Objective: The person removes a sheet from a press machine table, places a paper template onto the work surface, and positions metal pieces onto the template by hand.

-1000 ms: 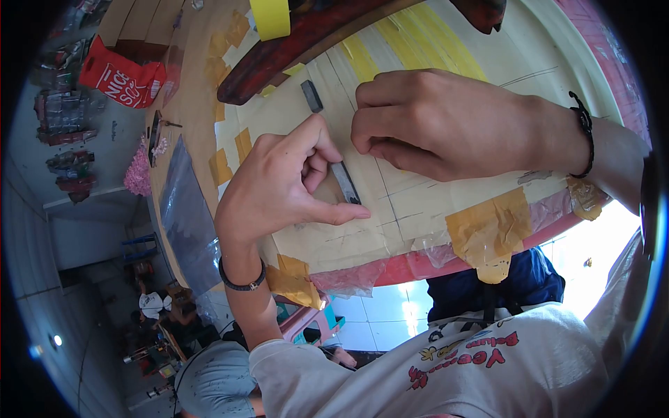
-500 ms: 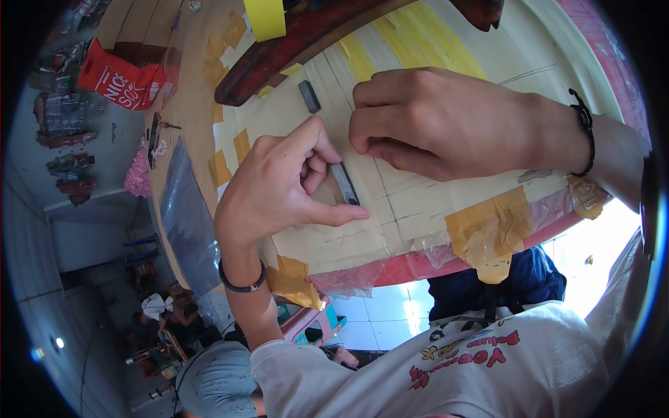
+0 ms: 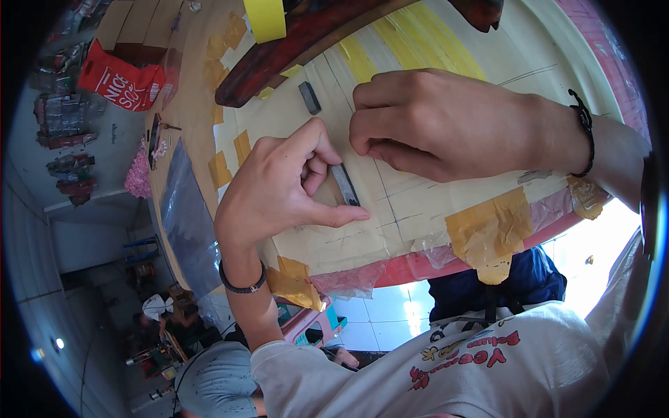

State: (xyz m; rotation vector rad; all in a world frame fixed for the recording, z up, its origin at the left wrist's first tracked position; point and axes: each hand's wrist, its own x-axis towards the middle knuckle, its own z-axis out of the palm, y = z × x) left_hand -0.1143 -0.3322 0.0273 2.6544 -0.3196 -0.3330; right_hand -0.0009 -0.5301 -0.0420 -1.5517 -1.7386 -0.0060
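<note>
My left hand [image 3: 268, 177] curves around a small grey bar [image 3: 344, 185], its index finger at the top end and its thumb at the bottom end. The bar lies on cream paper [image 3: 380, 237] marked with thin dark lines. To the right, my right hand [image 3: 432, 125] is closed above the paper, knuckles up and fingers curled under. Whatever its fingertips hold, if anything, is hidden. A second, shorter dark grey bar [image 3: 309, 98] rests on the paper, just above my left hand and touched by neither hand.
A dark red curved wooden piece [image 3: 300, 52] spans the top, with a yellow strip [image 3: 265, 19] beside it. Brown tape [image 3: 491, 226] holds the paper's near edge. A red bag [image 3: 122, 80] and a clear plastic sheet [image 3: 187, 216] lie left. Another person [image 3: 216, 380] is at lower left.
</note>
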